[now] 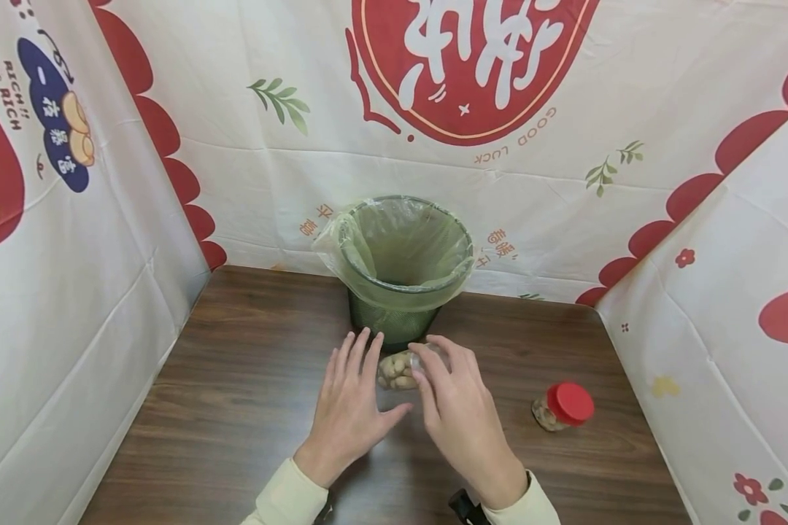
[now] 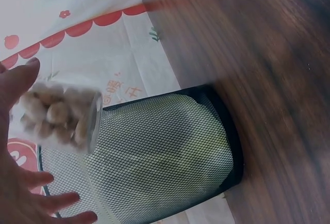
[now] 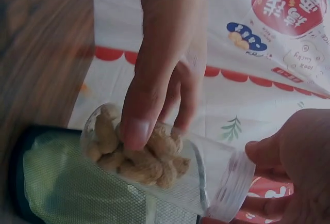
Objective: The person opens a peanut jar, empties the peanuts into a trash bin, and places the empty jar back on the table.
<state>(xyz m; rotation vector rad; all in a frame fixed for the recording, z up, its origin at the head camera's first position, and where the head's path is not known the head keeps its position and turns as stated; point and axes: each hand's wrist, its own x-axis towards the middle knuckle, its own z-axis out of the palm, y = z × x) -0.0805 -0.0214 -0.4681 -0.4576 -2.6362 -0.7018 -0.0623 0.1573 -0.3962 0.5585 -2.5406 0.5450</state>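
A clear plastic jar (image 1: 397, 370) of unshelled peanuts (image 3: 142, 170) is held on its side in front of the bin. Its threaded neck (image 3: 234, 182) has no lid on it. My right hand (image 1: 462, 419) pinches this neck end between thumb and fingers. Around the peanut-filled base, my left hand (image 1: 348, 415) has its fingers spread and its thumb apart from them. In the right wrist view the left thumb (image 3: 136, 131) overlaps the jar's side. The left wrist view has the jar's base between that thumb and the spread fingers.
Just beyond the hands stands a green mesh waste bin (image 1: 394, 321), lined with a thin plastic bag (image 1: 331, 244). To the right, a second jar with a red lid (image 1: 571, 403) is on the dark wooden table (image 1: 236, 386). Printed cloth (image 1: 236, 182) encloses the back and both sides.
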